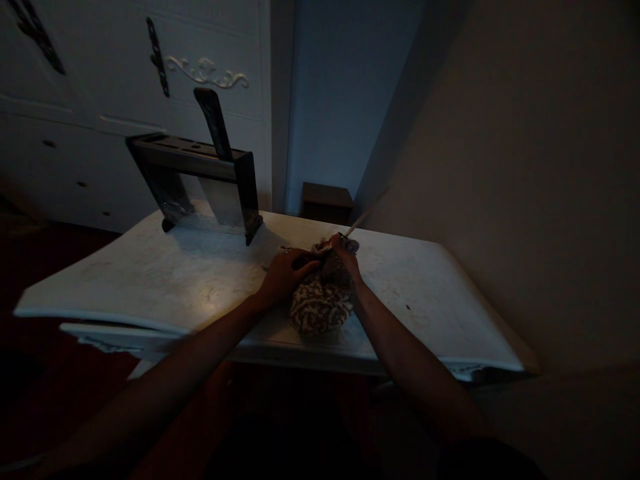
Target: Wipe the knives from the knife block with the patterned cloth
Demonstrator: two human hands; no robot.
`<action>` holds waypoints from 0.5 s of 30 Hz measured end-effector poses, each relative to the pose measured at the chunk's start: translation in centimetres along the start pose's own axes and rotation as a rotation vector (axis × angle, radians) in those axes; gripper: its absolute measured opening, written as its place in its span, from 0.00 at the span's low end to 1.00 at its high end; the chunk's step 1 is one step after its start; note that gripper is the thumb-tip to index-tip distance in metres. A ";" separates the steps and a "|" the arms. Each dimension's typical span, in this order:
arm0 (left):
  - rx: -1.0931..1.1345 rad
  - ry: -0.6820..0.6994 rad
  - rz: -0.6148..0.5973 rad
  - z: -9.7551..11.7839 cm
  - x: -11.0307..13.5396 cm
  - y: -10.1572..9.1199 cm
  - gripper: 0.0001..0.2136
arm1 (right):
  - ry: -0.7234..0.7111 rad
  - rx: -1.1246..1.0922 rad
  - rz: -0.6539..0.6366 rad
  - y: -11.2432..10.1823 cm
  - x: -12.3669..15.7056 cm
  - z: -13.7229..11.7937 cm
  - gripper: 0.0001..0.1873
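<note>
My left hand (287, 273) is closed, its thumb and fingers pinching the edge of a small knitted piece (327, 263) of greyish yarn. Close beside it, my right hand (346, 259) grips a long, thin, pale knitting needle (367, 212) that slants up and away to the right. Just in front of both hands a ball of brown and cream mottled yarn (323, 307) rests near the table's front edge. Dim light and my fingers hide the stitches and most of the knitted piece.
The white table (400, 293) has a curved front edge. At its back left stands a black-framed, clear-sided knife block (200, 177) with one black-handled knife (214, 123). Behind are a white cabinet (220, 40) and a brown box (327, 200); a wall (525, 167) closes the right side.
</note>
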State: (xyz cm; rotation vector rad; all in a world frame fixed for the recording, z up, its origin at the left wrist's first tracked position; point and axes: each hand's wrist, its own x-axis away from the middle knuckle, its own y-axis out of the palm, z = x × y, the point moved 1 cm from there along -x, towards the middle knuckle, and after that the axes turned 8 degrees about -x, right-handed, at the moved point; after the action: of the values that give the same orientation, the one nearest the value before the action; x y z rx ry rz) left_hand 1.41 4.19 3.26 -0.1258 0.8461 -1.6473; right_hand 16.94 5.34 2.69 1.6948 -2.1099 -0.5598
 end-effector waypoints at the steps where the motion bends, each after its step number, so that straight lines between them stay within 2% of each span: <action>1: -0.017 -0.015 0.004 -0.1 0.0 -0.1 0.14 | 0.010 0.006 -0.014 0.2 0.2 -0.2 0.18; 7: -0.109 -0.046 -0.023 -0.2 0.1 -0.1 0.15 | -0.112 0.027 -0.258 1.3 1.1 -1.0 0.19; 12: -0.206 0.001 -0.068 -0.1 0.2 -0.1 0.16 | -0.105 0.067 -0.384 1.4 1.2 -0.8 0.19; 15: -0.170 0.077 -0.110 -0.3 0.2 -0.1 0.17 | -0.119 0.095 -0.408 1.5 1.3 -1.0 0.18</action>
State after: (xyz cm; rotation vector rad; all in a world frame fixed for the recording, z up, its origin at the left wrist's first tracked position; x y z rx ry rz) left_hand 1.06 4.12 3.00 -0.2317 1.0539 -1.6894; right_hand 15.96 4.33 4.36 2.2173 -1.8966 -0.6990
